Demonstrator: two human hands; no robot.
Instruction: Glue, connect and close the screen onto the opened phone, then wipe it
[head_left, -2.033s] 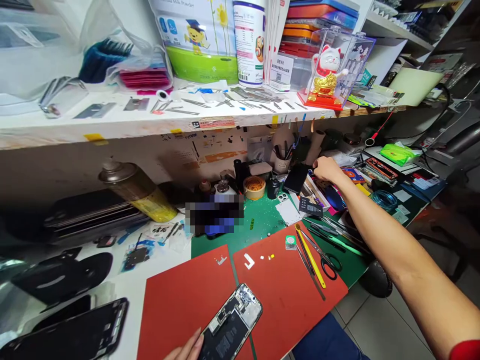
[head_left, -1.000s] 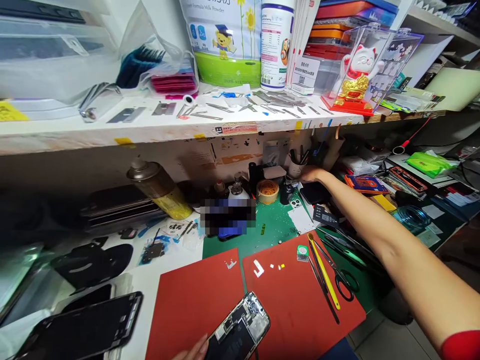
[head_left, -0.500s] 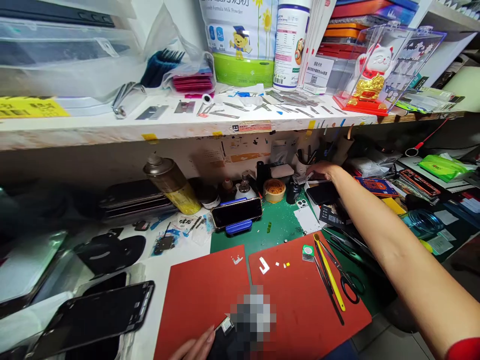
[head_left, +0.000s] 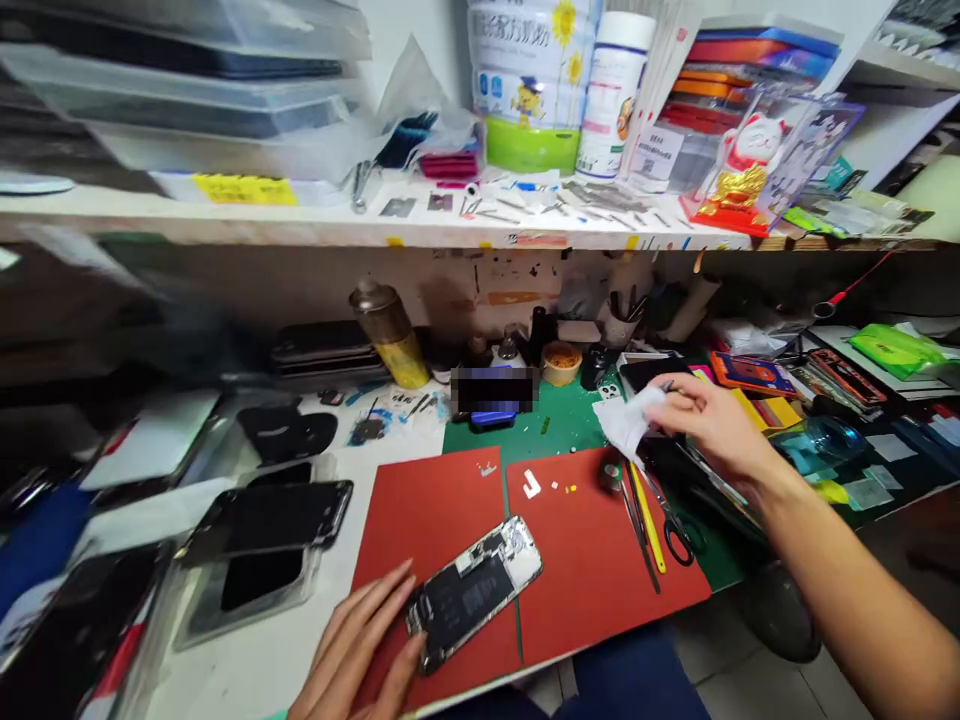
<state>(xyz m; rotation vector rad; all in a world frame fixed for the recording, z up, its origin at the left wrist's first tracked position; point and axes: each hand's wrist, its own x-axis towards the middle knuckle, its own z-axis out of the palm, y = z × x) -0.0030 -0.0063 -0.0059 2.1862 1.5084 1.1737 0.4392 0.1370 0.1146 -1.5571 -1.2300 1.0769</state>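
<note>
An opened smartphone [head_left: 475,596] lies at an angle across two red mats, its battery and inner boards showing. My left hand [head_left: 364,645] rests at the phone's lower left end, fingers stretched and apart, the thumb touching its edge. Over the right side of the bench, my right hand [head_left: 694,415] pinches a crumpled white tissue [head_left: 630,420]. A small dark tip shows above those fingers; I cannot make out what it is. Below the tissue lie a yellow-handled brush [head_left: 649,525], dark tweezers [head_left: 637,525] and black-handled scissors [head_left: 679,540].
Small white and yellow pieces [head_left: 532,485] lie on the right red mat [head_left: 592,570]. Several phones, one a black phone [head_left: 270,515], lie at left. Behind stand a spray can [head_left: 390,335] and a tape roll [head_left: 561,362]. A loaded shelf [head_left: 450,232] overhangs the bench.
My right hand has come back from the rear of the bench toward me, now with the white tissue. The view has shifted, and the opened phone shows more fully beside my left hand.
</note>
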